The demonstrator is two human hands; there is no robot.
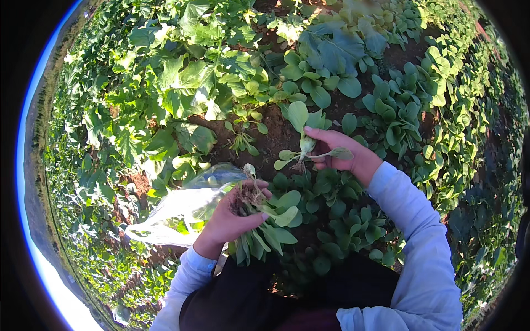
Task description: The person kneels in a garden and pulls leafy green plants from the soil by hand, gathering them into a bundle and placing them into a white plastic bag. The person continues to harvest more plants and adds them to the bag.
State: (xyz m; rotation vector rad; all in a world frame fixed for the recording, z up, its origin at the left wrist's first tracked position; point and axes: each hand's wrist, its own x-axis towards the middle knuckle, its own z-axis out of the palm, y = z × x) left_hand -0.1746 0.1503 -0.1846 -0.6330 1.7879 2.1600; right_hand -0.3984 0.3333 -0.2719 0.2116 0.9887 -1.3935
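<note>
My left hand [236, 215] is closed around a bunch of uprooted leafy greens [265, 240]. Their soil-covered roots [250, 193] point up past the fingers, and the leaves hang down over my lap. In my right hand [339, 151] is a single pulled green plant [306, 142], pinched at its pale stem between thumb and fingers. It is upright, with a small root tuft at the bottom and a few small leaves spreading sideways. Just left of my left hand lies a clear plastic bag [178, 211], partly hidden by that hand; some greens show through it.
Large lobed leaves [190, 78] grow thickly ahead and to the left. Rosettes of rounded greens [397, 107] stand on the right, and more grow low [348, 223] in front of my knees. Brown soil [269, 132] shows between plants. My dark-clothed legs [248, 298] are at the bottom.
</note>
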